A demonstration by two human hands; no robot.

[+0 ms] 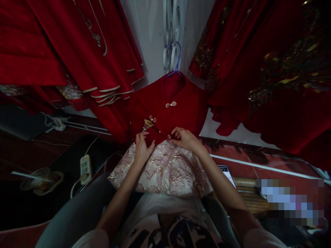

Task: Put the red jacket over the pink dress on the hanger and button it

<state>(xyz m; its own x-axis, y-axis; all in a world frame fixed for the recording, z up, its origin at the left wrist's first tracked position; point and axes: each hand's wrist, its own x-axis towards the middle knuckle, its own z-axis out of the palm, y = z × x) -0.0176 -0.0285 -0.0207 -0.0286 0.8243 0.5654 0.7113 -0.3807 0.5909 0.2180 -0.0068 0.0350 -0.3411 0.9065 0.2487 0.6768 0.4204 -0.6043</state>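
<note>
Garment on hanger at centre, hung clothes far left and right, power strip left, phone near right

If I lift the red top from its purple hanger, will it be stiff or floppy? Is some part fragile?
The red top is probably floppy: its cloth folds softly between the left hand and right hand. It is perhaps light, as a slim purple hanger seems to support it. Its beaded clasp may be fragile, since it looks small and raised.
</note>
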